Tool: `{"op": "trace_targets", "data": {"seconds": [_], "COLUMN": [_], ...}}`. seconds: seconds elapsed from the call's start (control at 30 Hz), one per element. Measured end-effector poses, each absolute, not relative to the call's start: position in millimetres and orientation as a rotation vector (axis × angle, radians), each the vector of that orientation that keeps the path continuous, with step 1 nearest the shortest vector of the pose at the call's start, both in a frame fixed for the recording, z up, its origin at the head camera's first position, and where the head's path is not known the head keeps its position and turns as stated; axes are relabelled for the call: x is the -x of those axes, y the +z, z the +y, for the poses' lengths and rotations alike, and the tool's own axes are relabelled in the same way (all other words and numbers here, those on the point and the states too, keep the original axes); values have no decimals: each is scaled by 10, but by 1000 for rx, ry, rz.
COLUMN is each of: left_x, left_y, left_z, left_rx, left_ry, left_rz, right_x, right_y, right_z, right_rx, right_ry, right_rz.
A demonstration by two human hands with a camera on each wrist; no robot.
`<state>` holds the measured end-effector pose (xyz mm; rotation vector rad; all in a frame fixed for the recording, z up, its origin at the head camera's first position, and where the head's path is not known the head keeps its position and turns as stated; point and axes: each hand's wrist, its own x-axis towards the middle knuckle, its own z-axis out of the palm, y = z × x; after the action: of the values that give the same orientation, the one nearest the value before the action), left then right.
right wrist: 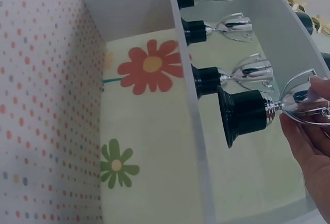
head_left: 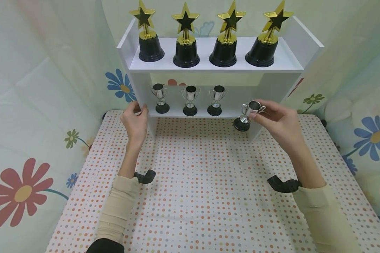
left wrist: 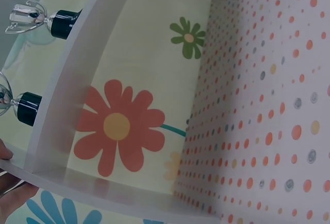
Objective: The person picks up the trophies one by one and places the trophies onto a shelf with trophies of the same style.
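Observation:
A small silver trophy cup [head_left: 246, 114] with a black base is pinched between the thumb and fingers of my right hand [head_left: 278, 119]. It tilts in front of the lower shelf, its base apart from the board in the right wrist view. Three similar silver cups stand upright on that shelf: a left one [head_left: 160, 98], a middle one [head_left: 190, 100] and a right one [head_left: 216, 100]. My left hand [head_left: 135, 121] grips the left side panel [left wrist: 129, 195] of the white shelf unit [head_left: 215, 70], thumb inside and fingers outside.
Several gold star trophies, among them a leftmost one [head_left: 150, 47], stand on the upper shelf. Under the unit lies a dotted tablecloth [head_left: 190, 182]. Flower-printed curtains [head_left: 50, 116] hang around the table.

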<state>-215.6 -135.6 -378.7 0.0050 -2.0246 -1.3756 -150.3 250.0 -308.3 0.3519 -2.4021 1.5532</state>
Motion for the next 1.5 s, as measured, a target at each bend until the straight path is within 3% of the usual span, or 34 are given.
{"op": "trace_targets", "data": {"seconds": [0.47,0.9,1.27,1.5], "left_x": [2156,2141,2159,2157], "left_y": [-3808,-3834,-3845,-3891], "left_z": [-1350,-1341,-1347,-1371], "left_rx": [8,17,19,41], "left_ry": [-1368,-1359,-1350,-1336], "left_rz": [-2024,-2041,-2047,-2098], "right_x": [1954,2174,2159,1900], "right_y": [-2983,-3076,-3275,-3555], "right_z": [2551,2554,2567,2502], "right_rx": [-84,-108,-91,-212], "right_ry": [1432,1544,1474,1317], "right_rz": [-2570,-2512,-2579,-2403]}}
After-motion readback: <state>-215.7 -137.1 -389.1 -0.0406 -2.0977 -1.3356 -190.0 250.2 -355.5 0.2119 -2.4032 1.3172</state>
